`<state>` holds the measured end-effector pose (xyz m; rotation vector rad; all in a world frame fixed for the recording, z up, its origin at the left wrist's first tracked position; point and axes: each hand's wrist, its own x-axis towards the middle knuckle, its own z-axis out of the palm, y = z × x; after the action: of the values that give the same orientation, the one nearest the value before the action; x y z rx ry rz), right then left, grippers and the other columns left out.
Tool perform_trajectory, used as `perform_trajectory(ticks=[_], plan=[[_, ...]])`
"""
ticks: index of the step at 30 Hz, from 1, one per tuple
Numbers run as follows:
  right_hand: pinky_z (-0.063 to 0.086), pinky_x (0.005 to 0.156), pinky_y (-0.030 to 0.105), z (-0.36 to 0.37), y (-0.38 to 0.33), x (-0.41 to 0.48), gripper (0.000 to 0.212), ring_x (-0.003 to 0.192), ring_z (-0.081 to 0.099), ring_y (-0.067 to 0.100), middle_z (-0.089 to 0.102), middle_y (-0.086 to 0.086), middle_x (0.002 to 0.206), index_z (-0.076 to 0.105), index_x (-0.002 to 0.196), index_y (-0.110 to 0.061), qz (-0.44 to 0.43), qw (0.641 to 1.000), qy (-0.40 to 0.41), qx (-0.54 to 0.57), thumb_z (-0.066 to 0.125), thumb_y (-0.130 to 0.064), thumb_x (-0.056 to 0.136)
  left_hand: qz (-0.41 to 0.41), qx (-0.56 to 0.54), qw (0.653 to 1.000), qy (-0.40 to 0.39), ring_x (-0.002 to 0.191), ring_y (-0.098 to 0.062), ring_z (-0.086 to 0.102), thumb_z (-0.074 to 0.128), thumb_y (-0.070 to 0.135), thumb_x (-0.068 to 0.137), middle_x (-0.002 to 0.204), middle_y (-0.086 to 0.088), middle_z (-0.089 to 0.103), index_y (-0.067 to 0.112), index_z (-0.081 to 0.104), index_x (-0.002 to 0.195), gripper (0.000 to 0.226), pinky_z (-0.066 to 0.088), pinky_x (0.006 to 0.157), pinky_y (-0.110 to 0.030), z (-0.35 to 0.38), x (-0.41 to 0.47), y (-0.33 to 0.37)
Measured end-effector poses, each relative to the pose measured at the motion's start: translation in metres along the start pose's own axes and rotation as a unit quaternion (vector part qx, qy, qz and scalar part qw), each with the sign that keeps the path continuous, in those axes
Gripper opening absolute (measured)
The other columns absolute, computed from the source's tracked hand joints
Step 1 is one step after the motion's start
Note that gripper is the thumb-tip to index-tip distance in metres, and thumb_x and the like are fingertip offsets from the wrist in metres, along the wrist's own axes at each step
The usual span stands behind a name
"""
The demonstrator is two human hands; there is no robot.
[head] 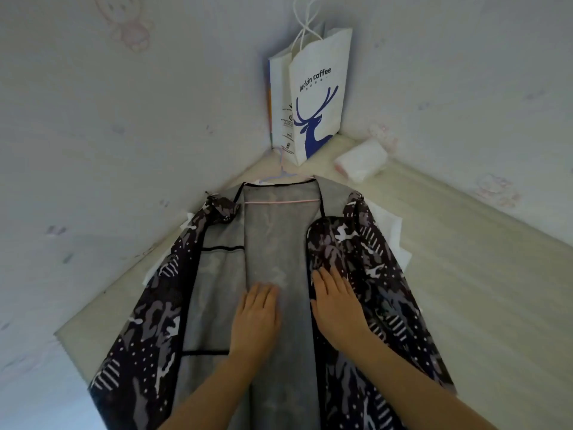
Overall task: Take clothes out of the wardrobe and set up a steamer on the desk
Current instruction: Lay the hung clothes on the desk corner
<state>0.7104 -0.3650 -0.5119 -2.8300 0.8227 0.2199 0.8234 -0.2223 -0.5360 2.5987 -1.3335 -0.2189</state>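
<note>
A dark camouflage-patterned jacket (369, 274) with a grey lining lies spread open on the pale desk (465, 274), still on a hanger (280, 176) whose hook points toward the corner. My left hand (255, 315) rests flat on the grey lining, fingers straight. Just to its right, my right hand (336, 302) lies flat on the jacket's right front panel at its inner edge. No steamer is in view.
A white paper coffee bag (316, 97) with a blue deer stands in the corner where two walls meet. A small white plastic pack (361, 161) lies to its right. White fabric or paper (392, 231) shows under the jacket's right side.
</note>
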Motion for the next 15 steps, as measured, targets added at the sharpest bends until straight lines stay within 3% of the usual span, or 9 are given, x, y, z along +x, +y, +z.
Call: perform_trajectory(ticks=[3, 5, 8, 10, 13, 15], plan=[[0.049, 0.094, 0.045, 0.017, -0.019, -0.05, 0.071, 0.12, 0.056, 0.033, 0.06, 0.015, 0.128, 0.056, 0.128, -0.003, 0.025, 1.0, 0.004, -0.009, 0.081, -0.033, 0.069, 0.025, -0.002, 1.0, -0.002, 0.112, -0.027, 0.061, 0.038, 0.027, 0.085, 0.119, -0.007, 0.065, 0.009, 0.064, 0.119, 0.046, 0.051, 0.095, -0.044, -0.001, -0.047, 0.009], [0.053, 0.089, 0.044, 0.029, -0.032, -0.085, 0.068, 0.115, 0.06, 0.032, 0.064, 0.014, 0.122, 0.06, 0.123, -0.003, 0.036, 0.999, 0.017, -0.009, 0.083, -0.028, 0.065, 0.036, 0.004, 0.999, -0.008, 0.113, -0.025, 0.061, 0.038, 0.028, 0.083, 0.119, -0.006, 0.066, 0.01, 0.064, 0.118, 0.047, 0.049, 0.096, -0.041, -0.002, -0.08, 0.009], [0.056, 0.084, 0.042, 0.04, -0.053, -0.138, 0.046, 0.107, 0.065, 0.031, 0.068, 0.012, 0.114, 0.064, 0.117, -0.003, 0.064, 0.997, 0.041, -0.024, 0.054, -0.028, 0.08, 0.067, 0.011, 0.997, -0.024, 0.11, -0.025, 0.063, 0.037, 0.033, 0.084, 0.117, -0.005, 0.068, 0.011, 0.066, 0.117, 0.049, 0.05, 0.093, -0.039, -0.001, -0.129, 0.008], [0.055, 0.082, 0.042, 0.045, -0.067, -0.172, 0.048, 0.104, 0.066, 0.03, 0.07, 0.012, 0.11, 0.066, 0.115, -0.003, 0.09, 0.995, 0.026, -0.014, 0.046, -0.029, 0.079, 0.102, 0.01, 0.994, -0.029, 0.11, -0.023, 0.064, 0.037, 0.035, 0.085, 0.117, -0.005, 0.068, 0.012, 0.067, 0.117, 0.049, 0.052, 0.092, -0.038, 0.0, -0.159, 0.007], [0.056, 0.083, 0.046, 0.053, -0.087, -0.219, 0.064, 0.105, 0.066, 0.031, 0.069, 0.013, 0.11, 0.065, 0.115, -0.001, 0.114, 0.993, 0.028, -0.003, 0.081, -0.024, 0.058, 0.153, 0.006, 0.988, -0.021, 0.109, -0.023, 0.064, 0.055, 0.034, 0.081, 0.118, -0.006, 0.067, 0.01, 0.066, 0.119, 0.046, 0.052, 0.091, -0.038, -0.005, -0.195, 0.007], [0.054, 0.088, 0.046, 0.055, -0.098, -0.247, 0.07, 0.11, 0.063, 0.032, 0.067, 0.013, 0.115, 0.062, 0.12, -0.001, 0.141, 0.989, 0.033, 0.01, 0.085, -0.023, 0.057, 0.177, 0.007, 0.984, -0.027, 0.115, -0.026, 0.06, 0.063, 0.032, 0.08, 0.125, -0.009, 0.064, 0.007, 0.062, 0.124, 0.051, 0.05, 0.096, -0.04, -0.005, -0.213, 0.008]])
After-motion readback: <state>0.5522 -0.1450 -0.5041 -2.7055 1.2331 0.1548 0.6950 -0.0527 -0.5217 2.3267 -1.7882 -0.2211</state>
